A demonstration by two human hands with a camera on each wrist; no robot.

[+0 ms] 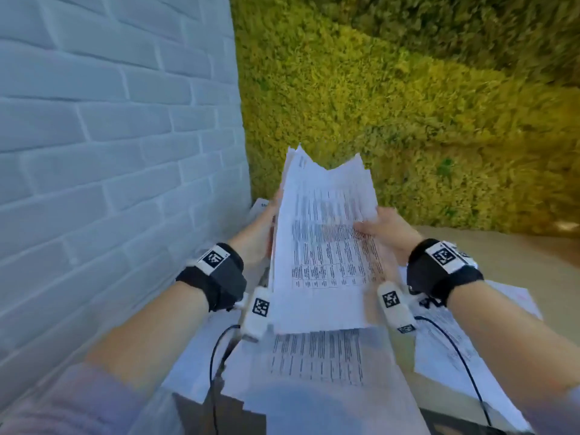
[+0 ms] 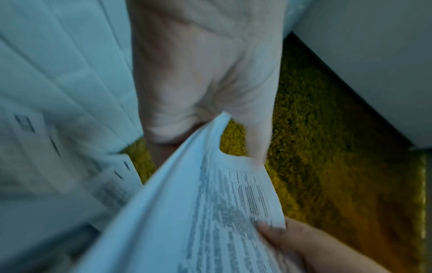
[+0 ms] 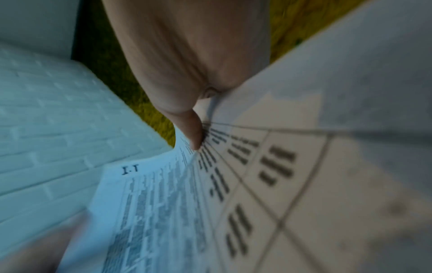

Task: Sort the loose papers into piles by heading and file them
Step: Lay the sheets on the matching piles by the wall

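Observation:
A stack of white papers [image 1: 326, 243] printed with tables is raised in front of me, tilted up over the table. My left hand [image 1: 257, 233] grips its left edge, thumb on the front, fingers behind. My right hand [image 1: 379, 229] pinches the right edge, thumb on the printed face. In the left wrist view the stack of papers [image 2: 187, 212] bends under my left hand [image 2: 205, 83], and the right thumb shows at the lower right. In the right wrist view my right hand [image 3: 187, 73] has its thumb down on the stack of papers [image 3: 257, 175]; a sheet is headed "1.1".
More printed sheets [image 1: 317, 359] lie flat on the table below the raised stack, and others [image 1: 452, 334] lie to the right. A white brick wall [image 1: 110, 152] rises at the left. A green moss wall [image 1: 408, 105] stands behind. Black cables hang from both wrists.

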